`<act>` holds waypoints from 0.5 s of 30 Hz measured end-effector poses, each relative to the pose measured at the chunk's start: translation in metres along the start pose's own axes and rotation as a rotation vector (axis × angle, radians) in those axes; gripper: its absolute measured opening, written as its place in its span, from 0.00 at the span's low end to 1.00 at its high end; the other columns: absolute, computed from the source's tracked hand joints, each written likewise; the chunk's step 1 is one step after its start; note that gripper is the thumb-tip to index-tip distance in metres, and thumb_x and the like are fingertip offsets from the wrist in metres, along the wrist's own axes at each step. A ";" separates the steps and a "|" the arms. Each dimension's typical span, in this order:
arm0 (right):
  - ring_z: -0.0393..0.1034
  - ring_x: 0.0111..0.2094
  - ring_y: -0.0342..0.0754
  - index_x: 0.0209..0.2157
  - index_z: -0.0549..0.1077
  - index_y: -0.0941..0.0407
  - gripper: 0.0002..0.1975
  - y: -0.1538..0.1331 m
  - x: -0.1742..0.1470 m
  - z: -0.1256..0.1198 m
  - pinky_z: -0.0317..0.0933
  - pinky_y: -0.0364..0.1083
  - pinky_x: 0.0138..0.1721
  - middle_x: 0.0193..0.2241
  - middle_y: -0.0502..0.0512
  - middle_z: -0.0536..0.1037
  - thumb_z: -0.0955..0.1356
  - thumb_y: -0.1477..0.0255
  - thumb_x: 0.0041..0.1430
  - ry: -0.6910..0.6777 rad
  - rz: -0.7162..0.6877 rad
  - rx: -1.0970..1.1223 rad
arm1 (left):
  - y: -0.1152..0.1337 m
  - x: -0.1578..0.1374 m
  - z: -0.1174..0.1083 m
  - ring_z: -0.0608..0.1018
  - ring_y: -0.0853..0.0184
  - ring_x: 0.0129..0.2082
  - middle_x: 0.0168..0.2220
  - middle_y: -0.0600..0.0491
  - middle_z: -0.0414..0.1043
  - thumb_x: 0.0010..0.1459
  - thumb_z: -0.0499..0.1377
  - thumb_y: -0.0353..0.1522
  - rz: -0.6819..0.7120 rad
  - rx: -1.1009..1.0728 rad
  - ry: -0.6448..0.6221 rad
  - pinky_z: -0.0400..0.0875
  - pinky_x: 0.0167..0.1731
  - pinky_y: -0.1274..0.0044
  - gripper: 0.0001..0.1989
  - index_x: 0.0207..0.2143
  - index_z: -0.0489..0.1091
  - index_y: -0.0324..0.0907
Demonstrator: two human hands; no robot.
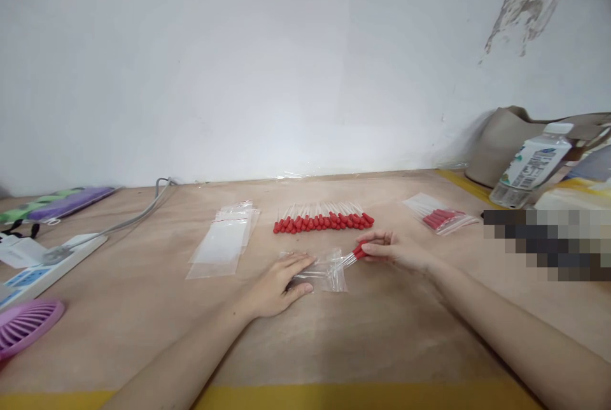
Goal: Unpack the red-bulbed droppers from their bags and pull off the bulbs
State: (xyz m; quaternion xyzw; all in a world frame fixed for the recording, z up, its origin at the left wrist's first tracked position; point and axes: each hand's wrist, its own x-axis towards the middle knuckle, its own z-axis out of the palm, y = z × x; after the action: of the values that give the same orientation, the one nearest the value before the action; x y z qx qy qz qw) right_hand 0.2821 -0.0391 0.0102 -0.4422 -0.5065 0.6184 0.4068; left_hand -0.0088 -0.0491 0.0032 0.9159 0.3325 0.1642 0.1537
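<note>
My right hand (pixel 389 249) pinches a small bunch of red-ended thin sticks (pixel 359 249) by their red ends. Their pale, slender shafts point left into the mouth of a clear plastic bag (pixel 338 277). Over the left part of that bag lies my left hand (pixel 282 284), fingers on its far side and thumb on its near side, holding it against the table. Just beyond both hands is a row of many more red-ended sticks (pixel 324 222), red ends towards me. A filled zip bag (pixel 443 214) with several such sticks rests to the right.
Flat clear zip bags (pixel 220 241) are stacked left of the row. Further left are a power strip (pixel 62 267) with a grey cable, a pink fan (pixel 31 327) and a purple pouch (pixel 71 203). A plastic bottle (pixel 532 165) leans by a grey-brown bag (pixel 496 142) at right.
</note>
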 end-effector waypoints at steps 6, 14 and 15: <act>0.72 0.36 0.48 0.32 0.73 0.58 0.13 -0.039 0.004 -0.044 0.66 0.50 0.44 0.33 0.56 0.77 0.73 0.69 0.41 0.241 -0.226 -0.049 | -0.001 -0.001 0.000 0.59 0.62 0.57 0.57 0.51 0.57 0.59 0.49 0.41 -0.011 0.009 -0.005 0.55 0.55 0.66 0.24 0.57 0.53 0.47; 0.71 0.38 0.47 0.40 0.70 0.58 0.12 -0.038 0.067 0.027 0.63 0.49 0.45 0.37 0.57 0.76 0.66 0.70 0.53 0.473 -0.858 -0.684 | -0.001 -0.002 0.001 0.60 0.62 0.57 0.57 0.50 0.57 0.59 0.49 0.41 -0.010 0.017 -0.006 0.56 0.55 0.65 0.24 0.57 0.52 0.47; 0.69 0.40 0.48 0.41 0.70 0.57 0.11 -0.033 0.075 0.036 0.62 0.49 0.46 0.39 0.57 0.75 0.65 0.71 0.55 0.468 -0.904 -0.808 | -0.001 -0.002 0.001 0.59 0.62 0.57 0.57 0.50 0.57 0.59 0.49 0.41 -0.013 0.016 -0.005 0.56 0.55 0.65 0.24 0.57 0.52 0.47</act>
State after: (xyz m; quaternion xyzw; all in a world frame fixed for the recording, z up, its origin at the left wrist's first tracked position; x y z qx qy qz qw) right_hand 0.2287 0.0283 0.0362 -0.4267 -0.7332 0.0343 0.5283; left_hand -0.0101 -0.0497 0.0017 0.9153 0.3394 0.1583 0.1483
